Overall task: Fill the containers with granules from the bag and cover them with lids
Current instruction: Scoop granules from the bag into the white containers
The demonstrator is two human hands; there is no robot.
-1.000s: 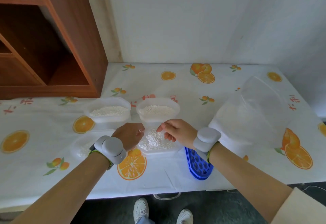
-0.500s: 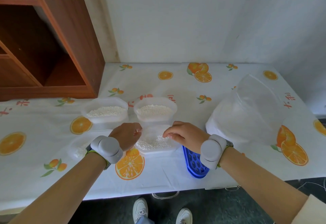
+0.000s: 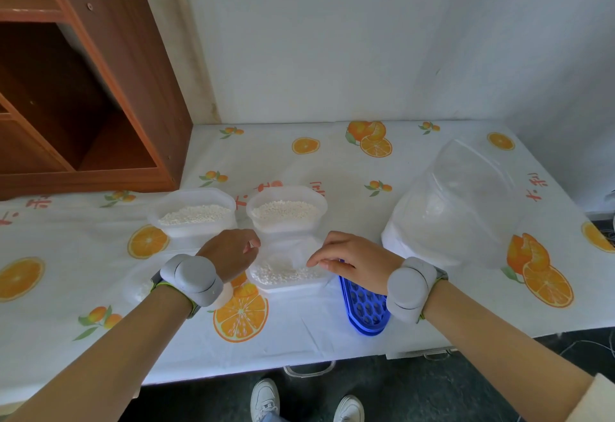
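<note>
Two clear containers point(image 3: 196, 212) point(image 3: 286, 208) stand side by side at the back, both full of white granules and uncovered. A third container point(image 3: 289, 280) with granules sits nearer to me. My left hand point(image 3: 233, 252) and my right hand point(image 3: 352, 260) pinch the two ends of a translucent lid point(image 3: 289, 248), held over this near container with its far edge raised. The big clear bag point(image 3: 459, 208) of granules stands at the right, apart from both hands.
A blue perforated tray point(image 3: 366, 308) lies under my right wrist near the table's front edge. Another clear piece point(image 3: 139, 285) with a few granules lies left of my left wrist. A wooden shelf unit point(image 3: 100, 89) fills the back left.
Both hands have drawn apart to the container's sides. The translucent lid now covers the granules that lay open one second ago.
</note>
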